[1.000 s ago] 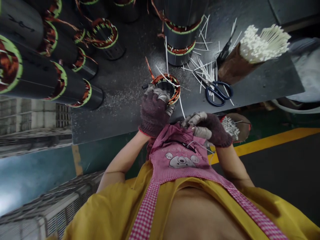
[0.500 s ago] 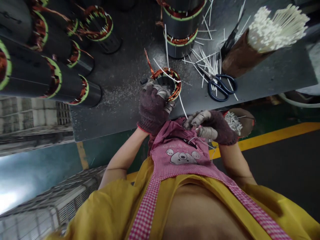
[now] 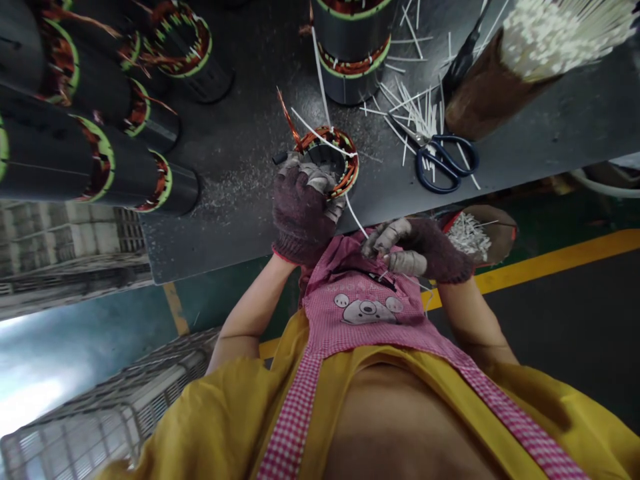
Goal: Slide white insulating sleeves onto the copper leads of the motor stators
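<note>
A motor stator with copper windings stands on the dark bench close to its front edge. My left hand, in a dark glove with grey-wrapped fingers, is closed over the stator's left rim. One white cable tie loops over the winding, and another white tie stands up at the far rim. From the near rim a white tail runs down to my right hand, whose fingers are pinched on its end in front of the pink apron. A bundle of copper leads sticks up at the stator's far left.
Blue-handled scissors lie on loose white ties to the right. Behind them stands a brown container full of ties. Stacked stators stand at the back, more at left. A pouch of clippings hangs below the edge.
The view has shifted slightly, so the bench items sit a little differently in frame. My left hand stays on the stator, and my right hand still pinches the tie's tail.
</note>
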`<state>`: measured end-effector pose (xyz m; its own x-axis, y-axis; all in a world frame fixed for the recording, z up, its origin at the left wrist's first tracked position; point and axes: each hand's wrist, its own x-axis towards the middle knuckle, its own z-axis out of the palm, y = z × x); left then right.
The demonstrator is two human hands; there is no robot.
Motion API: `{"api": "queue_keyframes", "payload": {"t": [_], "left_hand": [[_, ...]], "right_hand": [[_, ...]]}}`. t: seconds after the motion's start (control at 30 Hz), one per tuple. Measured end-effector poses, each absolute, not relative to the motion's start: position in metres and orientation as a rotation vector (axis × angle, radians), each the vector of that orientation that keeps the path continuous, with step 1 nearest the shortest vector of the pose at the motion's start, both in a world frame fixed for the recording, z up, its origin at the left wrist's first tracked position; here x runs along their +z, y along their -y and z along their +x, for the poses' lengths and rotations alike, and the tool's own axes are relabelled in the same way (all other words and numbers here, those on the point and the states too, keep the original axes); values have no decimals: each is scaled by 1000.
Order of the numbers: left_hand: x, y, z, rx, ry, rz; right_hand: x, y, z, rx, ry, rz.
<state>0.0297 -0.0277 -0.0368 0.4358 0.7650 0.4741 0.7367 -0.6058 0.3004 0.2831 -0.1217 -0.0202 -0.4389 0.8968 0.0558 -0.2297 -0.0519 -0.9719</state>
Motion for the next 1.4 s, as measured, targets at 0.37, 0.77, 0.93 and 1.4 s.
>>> {"api": "queue_keyframes", "payload": {"t": [0.37,0.77,0.93,1.4], "left_hand": [[-35,32,33,833,-1472,2517],[-39,34,35,839,-1468,2504],[-35,35,36,774,-1486,2533],[-44,31,30,851,-1299,2638]], "right_hand": [[-8,117,279,1618,1243,-732],[-21,132,293,1608,1312,-871],[-18,121,280,1596,1275,-826],[-3,127,276,1622,1257,-666]]}}
